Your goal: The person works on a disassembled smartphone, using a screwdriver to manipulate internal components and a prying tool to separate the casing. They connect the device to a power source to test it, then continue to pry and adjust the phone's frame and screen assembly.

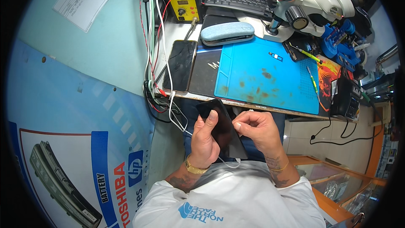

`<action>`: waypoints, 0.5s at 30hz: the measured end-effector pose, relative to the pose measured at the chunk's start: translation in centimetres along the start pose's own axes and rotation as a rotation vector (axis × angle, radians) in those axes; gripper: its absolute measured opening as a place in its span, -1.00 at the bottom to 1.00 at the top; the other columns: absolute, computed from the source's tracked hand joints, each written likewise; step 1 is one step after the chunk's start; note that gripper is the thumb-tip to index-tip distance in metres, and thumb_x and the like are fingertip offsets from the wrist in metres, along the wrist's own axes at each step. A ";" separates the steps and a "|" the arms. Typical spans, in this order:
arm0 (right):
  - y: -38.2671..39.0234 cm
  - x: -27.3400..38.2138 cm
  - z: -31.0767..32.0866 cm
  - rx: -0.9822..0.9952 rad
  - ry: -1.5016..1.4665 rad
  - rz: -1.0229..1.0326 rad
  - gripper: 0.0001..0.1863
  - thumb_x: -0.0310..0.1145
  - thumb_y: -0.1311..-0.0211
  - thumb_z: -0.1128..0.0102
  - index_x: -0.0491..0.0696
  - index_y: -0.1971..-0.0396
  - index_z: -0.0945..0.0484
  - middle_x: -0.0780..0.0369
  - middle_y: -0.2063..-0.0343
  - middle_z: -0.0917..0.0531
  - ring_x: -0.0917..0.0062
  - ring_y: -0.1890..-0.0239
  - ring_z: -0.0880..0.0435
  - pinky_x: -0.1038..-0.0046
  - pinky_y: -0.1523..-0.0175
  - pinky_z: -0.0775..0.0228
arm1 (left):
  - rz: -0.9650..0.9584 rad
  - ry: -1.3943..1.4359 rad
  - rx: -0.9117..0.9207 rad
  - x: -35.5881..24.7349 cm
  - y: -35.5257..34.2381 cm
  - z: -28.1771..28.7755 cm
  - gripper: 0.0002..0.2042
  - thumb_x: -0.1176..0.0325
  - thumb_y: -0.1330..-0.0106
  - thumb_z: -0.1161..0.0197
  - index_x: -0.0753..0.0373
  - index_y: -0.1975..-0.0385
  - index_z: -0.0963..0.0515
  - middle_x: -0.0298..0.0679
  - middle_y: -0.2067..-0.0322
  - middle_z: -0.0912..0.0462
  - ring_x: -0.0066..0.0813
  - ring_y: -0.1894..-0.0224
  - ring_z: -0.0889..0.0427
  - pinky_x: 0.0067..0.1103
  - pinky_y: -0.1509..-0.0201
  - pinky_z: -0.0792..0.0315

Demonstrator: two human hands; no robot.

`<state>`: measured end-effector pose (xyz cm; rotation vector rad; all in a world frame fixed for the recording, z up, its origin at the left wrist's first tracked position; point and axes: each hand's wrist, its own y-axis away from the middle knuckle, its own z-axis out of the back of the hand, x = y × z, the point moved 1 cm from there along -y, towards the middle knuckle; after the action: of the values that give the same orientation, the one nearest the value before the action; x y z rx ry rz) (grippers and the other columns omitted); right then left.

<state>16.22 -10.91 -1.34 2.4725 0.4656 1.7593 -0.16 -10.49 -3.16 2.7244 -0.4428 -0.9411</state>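
Note:
A dark smartphone (226,134) is held over my lap, below the bench edge, its black screen facing up. My left hand (204,141) grips it by the left side, thumb lying along the upper screen. A white cable (231,166) runs to the phone's near end. At the phone's right edge, my right hand (262,131) has thumb and forefinger pinched together. Whatever is between those fingertips is too small or hidden to make out. Another black phone (180,65) rests on the bench, left of the blue mat (249,76).
Cables (152,59) hang over the bench's left edge, near my left hand. A yellow bench device (184,8), a light-blue case (228,33), a keyboard (236,1) and a microscope (320,10) stand farther back. Tweezers (312,80) and a black device (346,101) are at right.

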 end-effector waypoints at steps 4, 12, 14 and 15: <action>0.0 0.0 0.1 -0.001 0.009 0.009 -0.92 -0.54 -0.22 -0.32 -0.26 0.37 -0.69 0.24 0.38 -0.69 0.69 0.41 -0.54 0.61 0.30 -0.39 | 0.003 0.009 -0.003 0.1 -0.1 0.2 -0.78 0.14 -0.49 -0.22 0.17 0.19 -0.55 -0.26 0.24 -0.71 -0.39 0.17 -0.73 -0.39 0.03 -0.64; 1.9 1.7 -2.8 -0.006 0.342 0.308 -0.93 -0.54 -0.17 -0.37 -0.23 0.40 -0.69 0.25 0.48 -0.70 0.64 0.45 -0.65 0.56 0.34 -0.49 | 0.036 0.350 0.432 1.0 -0.9 1.2 -0.75 0.09 -0.46 -0.25 0.15 0.24 -0.48 -0.40 0.42 -0.49 -0.53 0.32 -0.40 -0.57 0.15 -0.40; 3.1 2.1 -4.7 -0.003 0.462 0.493 -0.92 -0.54 -0.10 -0.42 -0.16 0.39 -0.70 0.14 0.45 -0.71 0.41 0.42 -0.72 0.47 0.32 -0.54 | 0.086 0.554 0.639 1.6 -1.4 2.2 -0.78 0.11 -0.44 -0.27 0.10 0.23 -0.46 -0.43 0.42 -0.50 -0.55 0.34 -0.41 -0.59 0.17 -0.39; 3.6 2.2 -5.5 0.014 0.526 0.584 -0.83 -0.48 -0.06 -0.47 -0.16 0.33 -0.70 0.15 0.40 -0.72 0.37 0.36 -0.73 0.45 0.29 -0.55 | 0.137 0.672 0.746 1.8 -1.6 2.6 -0.79 0.13 -0.44 -0.29 0.08 0.23 -0.46 -0.44 0.43 -0.50 -0.55 0.35 -0.41 -0.60 0.17 -0.39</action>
<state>12.45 -14.33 3.37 2.2701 -0.2704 2.6394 -0.09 -9.90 -6.70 3.3249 -0.9539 0.2809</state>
